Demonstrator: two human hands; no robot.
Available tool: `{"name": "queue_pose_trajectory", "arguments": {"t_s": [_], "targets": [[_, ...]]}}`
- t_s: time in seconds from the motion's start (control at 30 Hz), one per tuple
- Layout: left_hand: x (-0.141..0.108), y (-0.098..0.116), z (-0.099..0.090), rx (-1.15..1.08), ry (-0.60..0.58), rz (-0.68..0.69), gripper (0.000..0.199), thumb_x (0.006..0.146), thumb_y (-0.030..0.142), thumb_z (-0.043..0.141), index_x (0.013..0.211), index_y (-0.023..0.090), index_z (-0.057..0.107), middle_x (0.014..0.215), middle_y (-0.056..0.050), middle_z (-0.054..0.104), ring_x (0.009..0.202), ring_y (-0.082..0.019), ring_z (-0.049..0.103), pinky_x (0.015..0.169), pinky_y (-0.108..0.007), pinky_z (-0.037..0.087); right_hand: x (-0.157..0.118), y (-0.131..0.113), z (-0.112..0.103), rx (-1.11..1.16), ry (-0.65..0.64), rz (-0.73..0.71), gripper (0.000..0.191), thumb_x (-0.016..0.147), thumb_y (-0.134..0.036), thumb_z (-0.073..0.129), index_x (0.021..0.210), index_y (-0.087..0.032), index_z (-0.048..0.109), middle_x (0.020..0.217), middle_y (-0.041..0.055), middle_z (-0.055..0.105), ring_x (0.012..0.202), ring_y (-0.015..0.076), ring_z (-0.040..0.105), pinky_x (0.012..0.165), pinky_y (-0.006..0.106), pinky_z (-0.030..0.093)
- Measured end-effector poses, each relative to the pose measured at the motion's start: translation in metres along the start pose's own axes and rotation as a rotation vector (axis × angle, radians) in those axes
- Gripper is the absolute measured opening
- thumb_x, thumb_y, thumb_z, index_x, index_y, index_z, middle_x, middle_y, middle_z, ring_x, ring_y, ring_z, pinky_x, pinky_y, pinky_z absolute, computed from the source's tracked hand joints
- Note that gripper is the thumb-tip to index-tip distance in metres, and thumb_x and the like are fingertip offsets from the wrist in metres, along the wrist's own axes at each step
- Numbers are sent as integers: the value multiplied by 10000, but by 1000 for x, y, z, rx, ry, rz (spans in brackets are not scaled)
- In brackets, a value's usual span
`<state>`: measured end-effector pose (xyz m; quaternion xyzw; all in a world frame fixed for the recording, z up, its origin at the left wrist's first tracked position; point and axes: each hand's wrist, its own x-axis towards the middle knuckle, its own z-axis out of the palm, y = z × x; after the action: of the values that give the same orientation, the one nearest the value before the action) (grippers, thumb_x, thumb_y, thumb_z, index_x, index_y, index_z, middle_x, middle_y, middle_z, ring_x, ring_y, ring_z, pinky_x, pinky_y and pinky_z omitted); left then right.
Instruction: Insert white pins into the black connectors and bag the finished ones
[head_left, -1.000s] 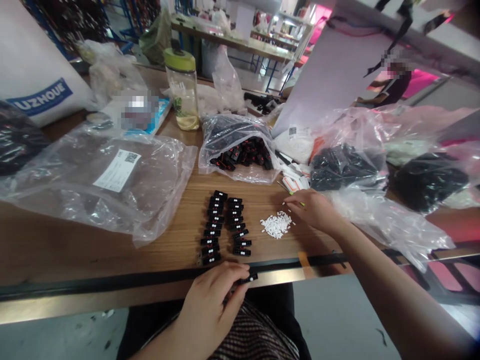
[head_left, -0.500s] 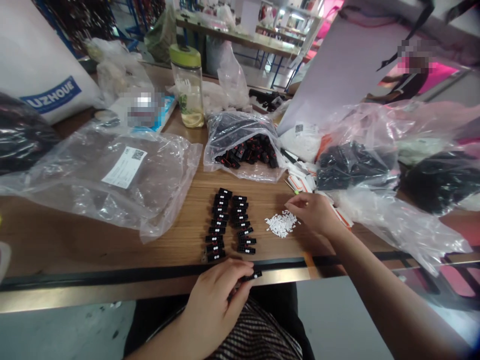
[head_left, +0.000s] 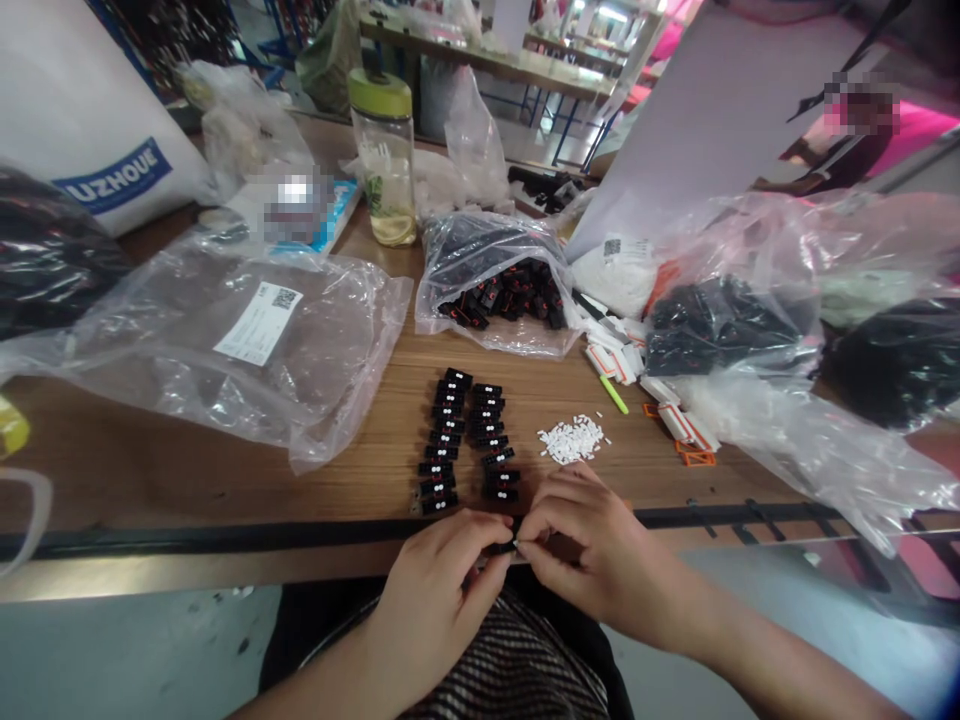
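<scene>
Desk [head_left: 379, 485]: wood-grained top, dark strip [head_left: 225, 538] along the near edge. Directly on it: two rows of black blocks [head_left: 445, 438], a heap of white pegs [head_left: 573, 439], a yellow-green stick [head_left: 613, 395], clear plastic bags [head_left: 165, 325] and a lidded bottle [head_left: 386, 165].

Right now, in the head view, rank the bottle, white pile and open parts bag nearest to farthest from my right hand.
1. White pile, just beyond your right hand.
2. Open parts bag, farther back, leftward.
3. Bottle, behind and left of the bag.
</scene>
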<state>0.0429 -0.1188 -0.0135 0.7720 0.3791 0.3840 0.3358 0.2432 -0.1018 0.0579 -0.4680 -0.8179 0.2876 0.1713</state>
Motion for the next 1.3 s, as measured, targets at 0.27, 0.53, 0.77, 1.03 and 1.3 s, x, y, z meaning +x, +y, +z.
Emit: {"name": "queue_pose_trajectory", "arguments": {"t_s": [0.27,0.53,0.77,1.03,1.3], "targets": [[0,1,-1,-15,-11,-18,206,901,113,590,1075,221,610,1043,-30,729,936,-176,705,849,-314,585,3,-9,-1,-60,10,-31,136,825,-108,588,732,-207,578,713,-31,601,743,137,549,784,335,404],[-1,0,0,4,-18,-31,184,916,138,589,1079,220,612,1053,-33,731,943,-182,705,861,-325,580,0,-9,0,-152,-6,-91,160,913,-153,550,798,-210,647,775,2,646,794,162,553,800,353,395],[-2,-1,-1,-6,-25,-42,165,920,149,592,1069,216,618,1041,-26,730,911,-174,705,822,-303,581,-4,-10,5,-191,58,-148,186,937,-168,524,814,-205,660,742,7,633,743,166,535,776,362,365],[1,2,-4,-91,-2,-58,174,914,138,607,1068,215,627,1033,-22,733,851,-144,703,752,-253,572,-10,-9,2,-190,107,-215,155,912,-137,552,983,-217,664,831,14,697,782,180,560,802,393,371],[1,2,-6,-120,12,-67,182,893,125,633,1045,225,643,1021,3,740,881,-133,701,812,-245,561,-15,-8,7,-211,117,-219,131,900,-133,575,957,-199,672,838,27,672,800,188,552,767,394,359]]}}
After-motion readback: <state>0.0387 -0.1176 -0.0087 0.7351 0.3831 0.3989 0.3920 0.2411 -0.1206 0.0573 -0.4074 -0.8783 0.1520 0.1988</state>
